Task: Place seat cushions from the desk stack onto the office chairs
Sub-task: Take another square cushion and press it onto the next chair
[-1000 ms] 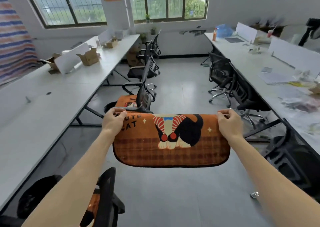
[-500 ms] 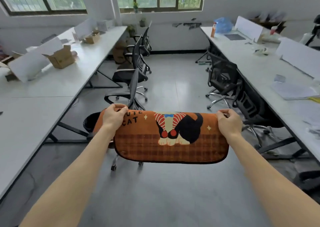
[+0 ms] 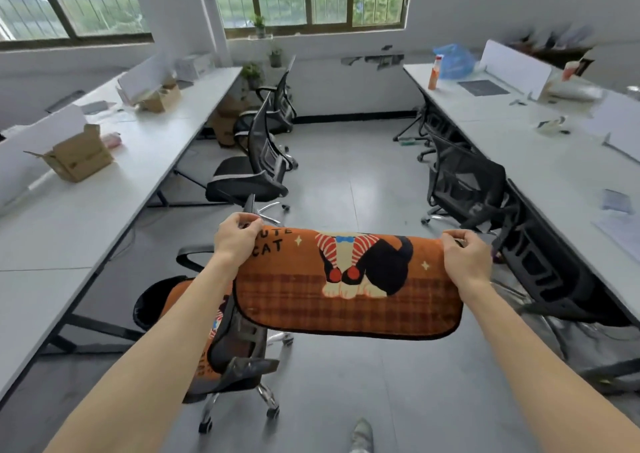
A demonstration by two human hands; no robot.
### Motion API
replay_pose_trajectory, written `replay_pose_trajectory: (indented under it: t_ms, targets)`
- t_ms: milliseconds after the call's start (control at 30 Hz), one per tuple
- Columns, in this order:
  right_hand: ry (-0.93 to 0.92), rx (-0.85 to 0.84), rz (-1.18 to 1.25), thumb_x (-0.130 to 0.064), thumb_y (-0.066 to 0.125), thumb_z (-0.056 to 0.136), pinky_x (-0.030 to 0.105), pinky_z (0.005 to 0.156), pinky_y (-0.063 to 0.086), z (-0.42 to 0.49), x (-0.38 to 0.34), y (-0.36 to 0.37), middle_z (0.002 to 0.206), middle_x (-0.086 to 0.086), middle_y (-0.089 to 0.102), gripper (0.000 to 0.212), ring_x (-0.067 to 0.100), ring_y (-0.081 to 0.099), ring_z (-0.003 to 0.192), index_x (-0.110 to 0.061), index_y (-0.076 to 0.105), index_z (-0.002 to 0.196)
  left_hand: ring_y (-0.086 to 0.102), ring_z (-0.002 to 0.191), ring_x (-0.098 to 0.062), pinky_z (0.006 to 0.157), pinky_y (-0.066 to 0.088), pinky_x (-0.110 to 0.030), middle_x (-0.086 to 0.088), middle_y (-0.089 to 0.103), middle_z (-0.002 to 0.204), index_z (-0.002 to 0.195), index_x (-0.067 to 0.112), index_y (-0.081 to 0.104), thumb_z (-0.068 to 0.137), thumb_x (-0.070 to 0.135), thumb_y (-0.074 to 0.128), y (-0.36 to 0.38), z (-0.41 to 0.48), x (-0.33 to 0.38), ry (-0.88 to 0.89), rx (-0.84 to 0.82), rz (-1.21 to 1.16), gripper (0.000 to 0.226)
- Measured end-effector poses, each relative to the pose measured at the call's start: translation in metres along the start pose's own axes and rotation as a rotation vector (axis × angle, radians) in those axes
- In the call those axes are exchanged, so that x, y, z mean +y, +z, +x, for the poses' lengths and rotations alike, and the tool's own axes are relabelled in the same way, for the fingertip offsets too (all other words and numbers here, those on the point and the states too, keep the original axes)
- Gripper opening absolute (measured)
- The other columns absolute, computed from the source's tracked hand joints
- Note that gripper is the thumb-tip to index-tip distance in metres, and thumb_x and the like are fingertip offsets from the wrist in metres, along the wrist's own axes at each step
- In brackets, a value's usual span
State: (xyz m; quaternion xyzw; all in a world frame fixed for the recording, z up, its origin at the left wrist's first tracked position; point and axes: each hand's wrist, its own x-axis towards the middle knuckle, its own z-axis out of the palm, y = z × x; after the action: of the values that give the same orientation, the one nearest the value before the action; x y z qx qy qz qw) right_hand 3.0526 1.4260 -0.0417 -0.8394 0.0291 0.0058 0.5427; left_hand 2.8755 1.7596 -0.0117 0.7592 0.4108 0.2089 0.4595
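Observation:
I hold an orange seat cushion (image 3: pixel 304 300) with a cat picture out flat in front of me, above the aisle floor. My left hand (image 3: pixel 237 238) grips its far left corner and my right hand (image 3: pixel 465 258) grips its far right corner. Below my left forearm a black office chair (image 3: pixel 235 352) carries another orange cushion (image 3: pixel 180 297) on its seat. Farther along the left row stands a black chair with a bare seat (image 3: pixel 246 182), and one more chair (image 3: pixel 280 99) behind it. The desk stack is out of view.
Long white desks run down both sides: the left desk (image 3: pixel 90 217) with cardboard boxes (image 3: pixel 76 155), the right desk (image 3: pixel 554 162) with papers and an orange bottle (image 3: pixel 433 75). Black chairs (image 3: pixel 464 182) line the right desk. Grey floor (image 3: pixel 353 162) lies between the rows.
I have walked forward down the aisle with the cushion held the same way. The chair with the orange cushion now sits lower left, beside me; the bare chair is closer.

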Motion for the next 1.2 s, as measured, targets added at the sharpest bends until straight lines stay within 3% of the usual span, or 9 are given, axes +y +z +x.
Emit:
replay_pose_trajectory:
  t_ms: [567, 1067, 1200]
  targets:
    - [-0.11, -0.172, -0.028, -0.03, 0.059, 0.096, 0.032, 0.081, 0.043, 0.337, -0.147, 0.243, 0.098, 0.001, 0.064, 0.018, 0.023, 0.058, 0.095, -0.018, 0.068, 0.105, 0.062, 0.085, -0.014, 0.066, 0.046, -0.028, 0.003, 0.067, 0.096, 0.099, 0.022, 0.069, 0.093, 0.031, 0.066, 0.087, 0.348, 0.055, -0.138, 0.15, -0.109, 0.011]
    - [-0.166, -0.182, 0.02, -0.031, 0.06, 0.095, 0.036, 0.087, 0.049, 0.608, -0.302, 0.49, 0.098, 0.002, 0.067, 0.016, 0.025, 0.061, 0.095, -0.02, 0.069, 0.101, 0.061, 0.094, -0.018, 0.081, 0.051, -0.035, 0.005, 0.064, 0.1, 0.102, 0.025, 0.069, 0.092, 0.036, 0.066, 0.122, 0.725, 0.137, -0.124, 0.235, -0.131, 0.015]
    - [-0.217, -0.218, 0.067, -0.03, 0.06, 0.095, 0.036, 0.09, 0.05, 0.678, -0.342, 0.565, 0.099, 0.001, 0.068, 0.014, 0.022, 0.061, 0.096, -0.021, 0.069, 0.101, 0.062, 0.093, -0.018, 0.08, 0.051, -0.034, 0.006, 0.066, 0.1, 0.09, 0.032, 0.067, 0.09, 0.036, 0.067, 0.123, 0.816, 0.156, -0.119, 0.312, -0.14, 0.004]
